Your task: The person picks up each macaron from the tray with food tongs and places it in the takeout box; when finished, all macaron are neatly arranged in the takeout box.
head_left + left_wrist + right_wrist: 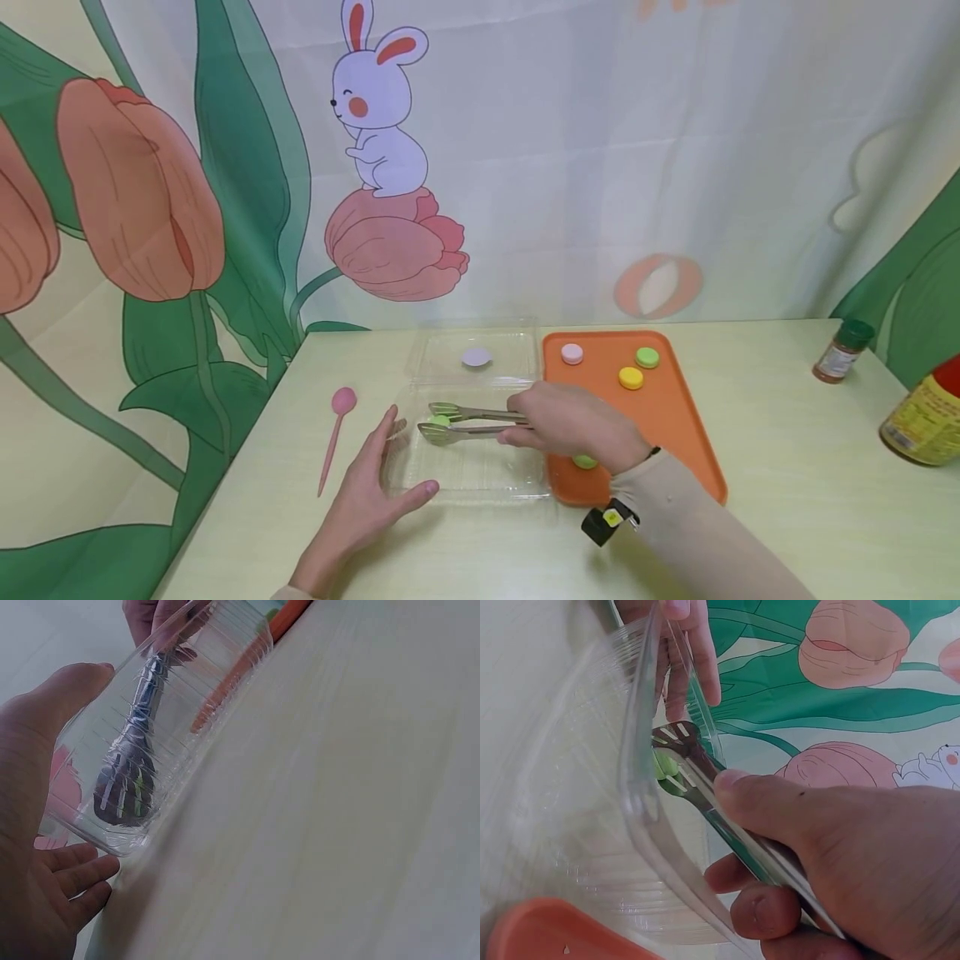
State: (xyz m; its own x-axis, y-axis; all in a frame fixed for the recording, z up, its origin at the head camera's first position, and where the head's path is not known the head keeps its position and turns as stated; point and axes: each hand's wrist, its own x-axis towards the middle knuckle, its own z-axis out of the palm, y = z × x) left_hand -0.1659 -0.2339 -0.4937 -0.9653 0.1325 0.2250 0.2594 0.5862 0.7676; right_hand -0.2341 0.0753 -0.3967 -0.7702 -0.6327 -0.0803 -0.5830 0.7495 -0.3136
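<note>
My right hand point(570, 421) grips metal tongs point(468, 422), which pinch a green macaron point(441, 421) low inside a clear plastic container point(480, 479). The right wrist view shows my right hand point(840, 840), the tongs point(705, 796) and the green macaron point(660, 763) between their tips. My left hand point(367, 500) lies flat on the table. Its straight fingers and thumb touch the container's left end. Through the container wall point(202, 682), the left wrist view shows the tongs point(135, 772) beside my left hand point(30, 787).
An orange tray point(675, 417) right of the container holds pink point(572, 353), green point(647, 357) and yellow point(631, 377) macarons. A purple one point(476, 357) lies in the open lid. A pink spoon point(335, 433) lies left; a spice jar point(843, 352) and bottle point(926, 412) stand far right.
</note>
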